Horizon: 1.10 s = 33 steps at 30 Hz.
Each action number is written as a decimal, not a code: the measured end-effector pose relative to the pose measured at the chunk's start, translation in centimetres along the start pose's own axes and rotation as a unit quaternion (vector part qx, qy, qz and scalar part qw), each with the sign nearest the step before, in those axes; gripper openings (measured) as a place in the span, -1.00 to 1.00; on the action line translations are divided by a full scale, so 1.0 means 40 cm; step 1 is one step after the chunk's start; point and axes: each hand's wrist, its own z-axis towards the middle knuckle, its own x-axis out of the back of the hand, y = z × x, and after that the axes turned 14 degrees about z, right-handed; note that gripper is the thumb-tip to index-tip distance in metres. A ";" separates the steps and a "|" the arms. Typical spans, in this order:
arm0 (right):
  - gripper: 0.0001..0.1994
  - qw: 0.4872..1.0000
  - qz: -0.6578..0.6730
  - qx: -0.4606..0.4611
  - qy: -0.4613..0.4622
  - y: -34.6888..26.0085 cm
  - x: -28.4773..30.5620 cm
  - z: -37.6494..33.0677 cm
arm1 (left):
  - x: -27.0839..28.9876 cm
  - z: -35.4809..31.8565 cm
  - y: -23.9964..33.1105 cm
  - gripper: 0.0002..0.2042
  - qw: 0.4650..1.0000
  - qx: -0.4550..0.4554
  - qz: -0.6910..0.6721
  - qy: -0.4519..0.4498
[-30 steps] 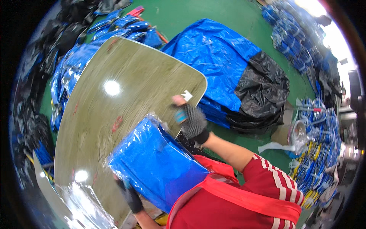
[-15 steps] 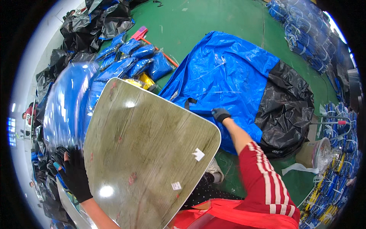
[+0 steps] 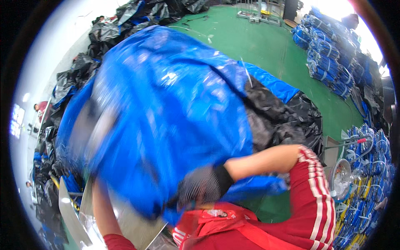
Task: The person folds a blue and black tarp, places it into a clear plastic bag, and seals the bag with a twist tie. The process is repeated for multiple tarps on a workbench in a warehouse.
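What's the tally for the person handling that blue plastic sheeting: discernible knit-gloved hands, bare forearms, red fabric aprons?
Grey-black knit-gloved hands: 1 (right, at the blue plastic sheeting; left unclear)
Bare forearms: 2
Red fabric aprons: 1
Total: 4

Green floor (image 3: 250, 43); strapped blue bundles (image 3: 327, 54) piled upper right, blue-and-yellow bundles (image 3: 367, 193) lower right, round pale-rimmed item (image 3: 333, 177) with clear plastic (image 3: 342, 185) just beside them. Crumpled black sheeting (image 3: 104, 35) heaped near white wall (image 3: 54, 46), metal frame (image 3: 258, 16) at top. Small person in red (image 3: 42, 109), far left.
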 end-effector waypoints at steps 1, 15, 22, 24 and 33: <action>-0.54 0.997 -0.023 -0.031 -0.069 0.010 -0.103 0.062 | 0.016 -0.066 0.053 -0.27 0.999 -0.015 0.012 0.030; -0.73 0.949 0.022 0.032 -0.312 0.206 -0.904 0.332 | 0.163 -0.861 -0.004 -0.36 0.795 0.005 0.506 0.335; -0.77 0.847 -0.433 0.045 0.305 0.061 -0.316 0.194 | 0.389 -1.209 -0.073 -0.42 0.735 -0.082 0.457 0.493; -0.73 0.798 -0.337 -0.104 0.488 0.023 -0.108 0.055 | 0.498 -1.295 -0.133 -0.36 0.755 -0.101 0.403 0.506; -0.16 0.457 -0.461 -0.582 0.490 0.216 0.145 -0.363 | 0.573 -1.386 -0.628 -0.23 0.427 0.254 0.618 0.609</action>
